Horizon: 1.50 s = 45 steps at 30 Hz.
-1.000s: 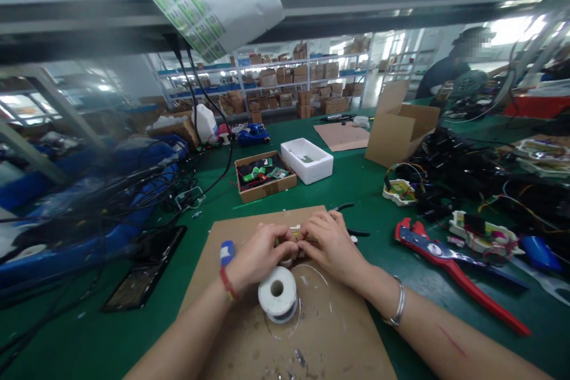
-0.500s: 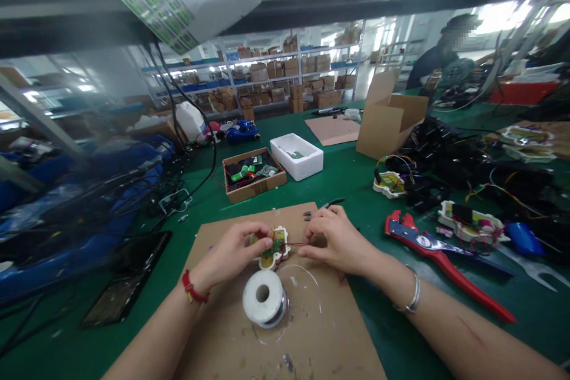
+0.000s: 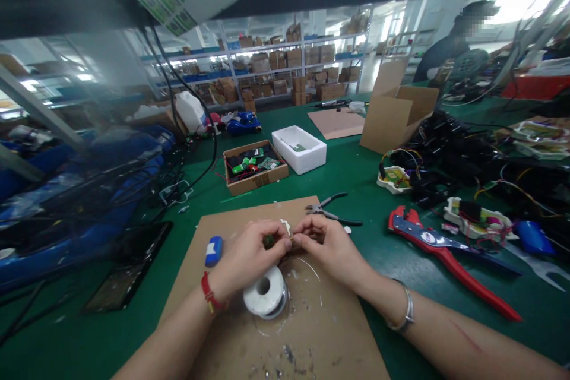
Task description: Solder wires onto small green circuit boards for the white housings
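Note:
My left hand [image 3: 263, 244] and my right hand [image 3: 324, 242] meet over the cardboard sheet, thumbs and forefingers pinched together. Between their fingertips is a thin wire [image 3: 292, 238], mostly covered by the fingers. The white edge of a small housing [image 3: 285, 226] shows between the hands; its circuit board is largely hidden, and I cannot tell whether it is lifted. A white-topped solder spool [image 3: 263, 292] stands just below my left hand. Left of that hand lies a blue block with a white label [image 3: 214, 250]. Diagonal cutters [image 3: 327, 211] lie open beyond my right hand.
The cardboard sheet [image 3: 249, 350] covers part of the green table. Behind it stand a carton of green parts [image 3: 257, 180] and a white foam box [image 3: 307, 157]. At right are a red-handled crimping tool [image 3: 449, 258] and more housings [image 3: 474, 221]. A person [image 3: 445, 47] is at back right.
My hands have come together, fingertips meeting over the housing, which is now mostly covered. The left hand moved right, uncovering the blue block, and the cutters show more fully.

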Tool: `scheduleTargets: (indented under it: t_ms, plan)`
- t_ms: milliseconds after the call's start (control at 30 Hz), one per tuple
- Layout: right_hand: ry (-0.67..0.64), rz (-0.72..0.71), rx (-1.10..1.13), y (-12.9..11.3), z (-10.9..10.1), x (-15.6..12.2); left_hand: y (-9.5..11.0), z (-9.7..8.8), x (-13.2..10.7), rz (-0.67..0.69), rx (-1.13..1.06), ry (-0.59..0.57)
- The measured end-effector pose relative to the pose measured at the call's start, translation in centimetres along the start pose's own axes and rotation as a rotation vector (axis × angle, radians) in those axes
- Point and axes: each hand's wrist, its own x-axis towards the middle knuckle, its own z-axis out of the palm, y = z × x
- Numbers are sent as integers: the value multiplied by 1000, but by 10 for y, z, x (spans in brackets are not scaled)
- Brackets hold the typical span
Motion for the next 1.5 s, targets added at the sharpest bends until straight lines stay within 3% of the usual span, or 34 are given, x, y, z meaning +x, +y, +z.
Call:
scheduleTargets:
  t_ms: [300,733,1133,1500]
  plan:
    - [-9,51,144,1,0,-1,0,11,-1,-51,-128,137]
    - [125,-174,-244,0,-2,-4,-17,10,6,-194,-382,222]
    - [97,-278,-345,-6,0,-7,-16,14,7,-198,-517,187]
    - [92,-288,-372,-7,0,-7,-15,14,6,-172,-470,186]
